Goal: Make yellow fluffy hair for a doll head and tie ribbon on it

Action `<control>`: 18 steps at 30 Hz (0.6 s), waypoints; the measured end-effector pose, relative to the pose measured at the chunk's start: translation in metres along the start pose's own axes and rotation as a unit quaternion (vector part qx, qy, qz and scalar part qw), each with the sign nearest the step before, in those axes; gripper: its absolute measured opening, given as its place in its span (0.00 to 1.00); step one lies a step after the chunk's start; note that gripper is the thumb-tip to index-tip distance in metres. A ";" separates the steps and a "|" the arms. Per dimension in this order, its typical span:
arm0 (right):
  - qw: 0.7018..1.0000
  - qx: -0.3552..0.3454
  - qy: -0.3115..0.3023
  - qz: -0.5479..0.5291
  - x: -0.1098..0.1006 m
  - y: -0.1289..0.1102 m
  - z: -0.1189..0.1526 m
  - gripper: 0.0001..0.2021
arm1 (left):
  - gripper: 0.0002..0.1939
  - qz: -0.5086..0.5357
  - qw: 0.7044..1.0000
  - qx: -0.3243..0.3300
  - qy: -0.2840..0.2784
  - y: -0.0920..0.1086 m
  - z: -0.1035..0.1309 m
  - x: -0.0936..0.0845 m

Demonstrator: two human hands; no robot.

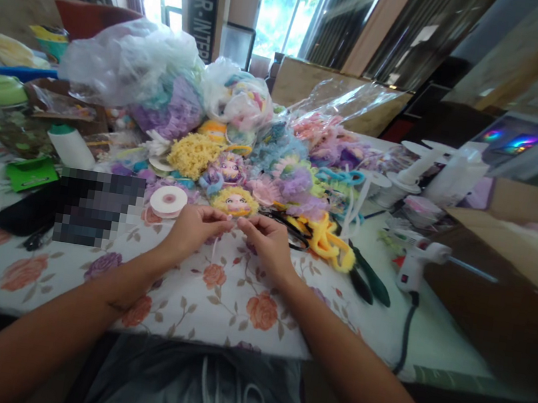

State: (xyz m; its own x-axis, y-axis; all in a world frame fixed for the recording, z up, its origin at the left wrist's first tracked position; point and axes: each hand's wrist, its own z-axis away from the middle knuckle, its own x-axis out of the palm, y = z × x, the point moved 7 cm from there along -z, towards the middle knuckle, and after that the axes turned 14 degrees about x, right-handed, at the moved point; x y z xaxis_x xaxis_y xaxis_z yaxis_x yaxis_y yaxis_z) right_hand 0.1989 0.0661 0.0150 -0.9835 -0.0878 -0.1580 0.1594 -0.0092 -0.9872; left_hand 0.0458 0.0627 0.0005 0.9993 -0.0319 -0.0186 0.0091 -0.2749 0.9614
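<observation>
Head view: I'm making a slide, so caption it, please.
Left hand and right hand close together over a floral tablecloth, before a yellow-haired doll face.

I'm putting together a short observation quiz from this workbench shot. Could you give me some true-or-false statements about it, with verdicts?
1. The left hand and right hand are close together above the flowered tablecloth. True.
2. The white spool lies to the right of the right hand. False: it lies on the left, close to the left hand.
3. A doll face with yellow curly hair lies just beyond the hands. True.
4. The left hand grips the dark green handles. False: they lie on the table, to the right of the right hand.
5. The glue gun is to the left of the white spool. False: it is far to the spool's right, near the cardboard box.
</observation>
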 end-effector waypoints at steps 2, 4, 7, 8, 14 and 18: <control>1.000 -0.019 0.004 0.006 -0.001 -0.004 0.001 0.14 | 0.14 -0.081 0.995 0.048 -0.022 0.009 0.000 0.000; 0.999 -0.039 -0.002 0.032 0.002 -0.006 0.004 0.13 | 0.13 -0.122 0.989 0.076 -0.041 0.013 0.000 0.002; 0.995 -0.064 0.007 0.077 0.006 -0.007 0.007 0.11 | 0.13 -0.133 0.986 0.080 -0.059 0.011 0.001 0.005; 0.994 -0.068 0.013 0.085 0.006 -0.006 0.008 0.10 | 0.12 -0.126 0.987 0.078 -0.063 0.009 0.002 0.007; 0.997 -0.044 0.007 0.060 0.005 -0.004 0.006 0.09 | 0.13 -0.043 0.995 0.065 -0.067 0.005 0.003 0.011; 0.999 -0.016 -0.018 0.032 0.005 -0.002 0.002 0.10 | 0.17 -0.018 0.995 0.039 -0.086 0.003 0.003 0.012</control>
State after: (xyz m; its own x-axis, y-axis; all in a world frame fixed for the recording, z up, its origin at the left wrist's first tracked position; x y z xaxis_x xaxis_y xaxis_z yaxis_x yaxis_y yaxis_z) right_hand 0.1937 0.0636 0.0164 -0.9678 -0.1224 -0.2200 0.2180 0.0300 -0.9755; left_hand 0.0578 0.0590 0.0025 0.9773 -0.1835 -0.1059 0.0353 -0.3516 0.9355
